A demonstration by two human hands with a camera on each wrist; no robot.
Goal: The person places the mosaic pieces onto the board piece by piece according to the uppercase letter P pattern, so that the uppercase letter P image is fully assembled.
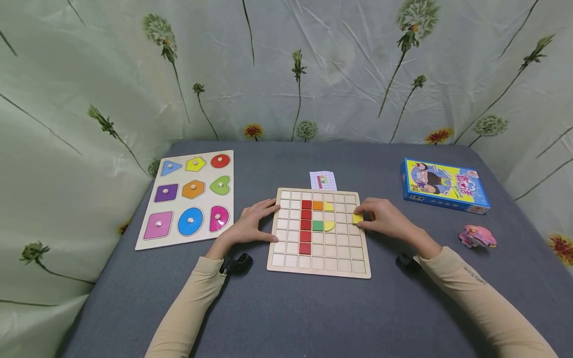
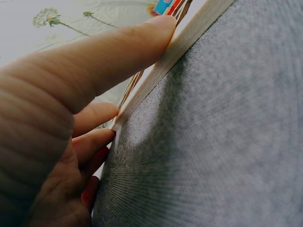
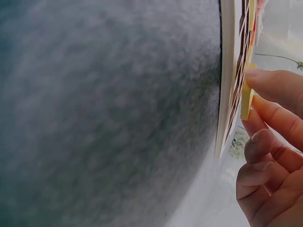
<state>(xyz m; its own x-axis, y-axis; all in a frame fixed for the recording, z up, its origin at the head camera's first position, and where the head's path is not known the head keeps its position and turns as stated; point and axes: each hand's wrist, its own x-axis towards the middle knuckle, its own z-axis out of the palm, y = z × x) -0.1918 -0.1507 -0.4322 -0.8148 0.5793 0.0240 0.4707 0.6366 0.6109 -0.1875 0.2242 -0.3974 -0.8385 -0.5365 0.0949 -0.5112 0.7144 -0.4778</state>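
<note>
A wooden grid board (image 1: 338, 264) lies in the middle of the table. In its squares sit a column of several red tiles (image 1: 306, 225), an orange tile (image 1: 317, 205), a green tile (image 1: 318, 225), a yellow tile (image 1: 329, 206) and a round-edged yellow tile (image 1: 329, 226). My left hand (image 1: 249, 222) rests against the board's left side, thumb and fingers spread along the edge. Over the right rim, my right hand (image 1: 388, 219) pinches another yellow tile (image 3: 247, 101) between thumb and fingers. A small printed pattern card (image 1: 329, 180) lies partly behind the board's far edge.
At the left is a knobbed shape puzzle board (image 1: 180, 200). A blue game box (image 1: 444, 185) lies at the back right, with a small pink toy (image 1: 478, 235) nearer me. A flower-printed curtain (image 1: 268, 64) hangs behind the grey table (image 1: 313, 318).
</note>
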